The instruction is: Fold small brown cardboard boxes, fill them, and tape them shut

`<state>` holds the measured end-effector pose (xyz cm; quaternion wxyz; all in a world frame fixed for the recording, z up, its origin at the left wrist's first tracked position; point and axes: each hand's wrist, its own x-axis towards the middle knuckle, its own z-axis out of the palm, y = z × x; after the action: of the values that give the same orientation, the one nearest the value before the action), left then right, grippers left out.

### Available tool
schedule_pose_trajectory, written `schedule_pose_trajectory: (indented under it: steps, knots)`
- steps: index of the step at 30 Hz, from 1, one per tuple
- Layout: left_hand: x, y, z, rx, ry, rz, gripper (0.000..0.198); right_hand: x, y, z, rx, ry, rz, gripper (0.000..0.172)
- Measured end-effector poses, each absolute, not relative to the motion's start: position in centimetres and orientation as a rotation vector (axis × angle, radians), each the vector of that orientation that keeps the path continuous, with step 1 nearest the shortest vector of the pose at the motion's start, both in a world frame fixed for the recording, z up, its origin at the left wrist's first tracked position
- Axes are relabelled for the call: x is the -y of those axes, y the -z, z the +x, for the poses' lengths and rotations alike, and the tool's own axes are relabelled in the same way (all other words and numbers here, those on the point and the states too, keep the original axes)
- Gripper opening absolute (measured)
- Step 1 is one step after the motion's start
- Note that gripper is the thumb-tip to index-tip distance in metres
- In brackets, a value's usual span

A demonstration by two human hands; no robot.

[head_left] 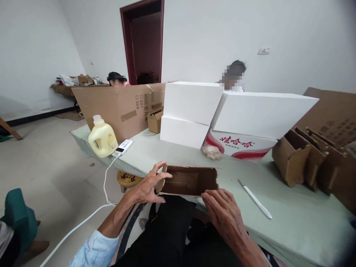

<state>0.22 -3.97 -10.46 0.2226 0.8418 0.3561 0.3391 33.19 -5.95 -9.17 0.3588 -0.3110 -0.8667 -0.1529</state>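
Observation:
A small open-topped brown cardboard box [191, 180] sits at the near edge of the table, its hollow inside facing me. My left hand [147, 185] grips the box's left end, with the fingers bent around the end and the thumb low on the near side. At the near right corner, my right hand [222, 207] has its fingers closed over the rim; its thumb is hidden. To the right of the box lies a slim white craft knife [255, 199]. Behind the box is a crumpled clear plastic bundle [211, 152].
White boxes [191, 102] are stacked across the table, one with red printing. Several brown cardboard boxes [292, 157] stand at the right. A yellow detergent jug [102, 137] and white power strip [124, 147] with a trailing cable are at the left. Two people are partly visible behind.

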Motion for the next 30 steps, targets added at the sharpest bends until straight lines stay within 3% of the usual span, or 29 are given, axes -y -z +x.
schedule_pose_trajectory:
  steps: [5, 9, 19, 21, 24, 27, 30]
  knots:
    - [4.8, 8.9, -0.1, -0.991, -0.841, 2.291, 0.080, 6.9, 9.7, 33.0, 2.213, 0.382, -0.807, 0.018]
    - [5.0, 8.9, 0.1, -0.980, -0.890, 2.319, 0.083, 7.2, 10.1, 33.3, 2.208, 0.354, -0.864, 0.013]
    - [0.0, 12.7, 0.7, -0.948, -1.126, 1.943, 0.146, -1.2, 5.7, 33.9, 2.273, -0.003, -0.847, 0.013]
    - [-1.1, 14.0, 1.1, -0.967, -1.131, 1.850, 0.150, -2.6, 5.9, 33.6, 2.187, -0.023, -0.845, 0.023]
    - [-1.8, 15.2, 1.4, -0.993, -1.214, 1.673, 0.151, -4.0, 8.3, 33.9, 1.977, -0.071, -0.923, 0.061]
    - [-1.4, 15.2, 1.5, -0.951, -1.289, 1.522, 0.144, -4.5, 12.2, 34.9, 1.861, -0.481, -1.098, 0.094]
    - [-0.9, 14.7, 1.7, -0.858, -1.326, 1.414, 0.131, -4.0, 15.5, 35.4, 1.788, -1.002, -1.144, 0.102]
